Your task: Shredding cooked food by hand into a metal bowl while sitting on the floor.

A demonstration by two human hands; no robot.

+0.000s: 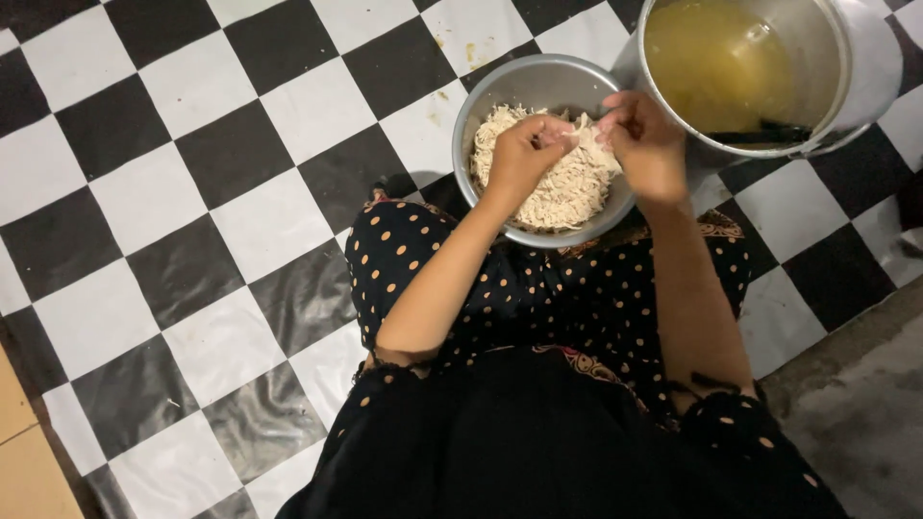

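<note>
Covering floor: checkered black-white mat (pixel 192 192)

The round brushed-metal bowl (pixel 500 96) looks matt grey, its pale shredded meat (pixel 562 187) dry and fibrous. At two o'clock, the large polished steel pot (pixel 865 67) gleams around cloudy yellow broth. The black-and-white checkered plastic floor sheet (pixel 192 221) is glossy and wrinkled; the black dotted cloth garment (pixel 538 298) is matt.

The black-and-white checkered floor mat (pixel 192 221) lies bare toward its left edge and near-left corner, open for a hand to pass. Toward its far right corner, the round grey metal bowl of pale shredded meat (pixel 481 106) touches the tall steel pot of yellow broth (pixel 865 67), leaving no gap between them. Both hands fill the space above the bowl, and the person's black spotted lap (pixel 538 298) blocks its near side.
</note>
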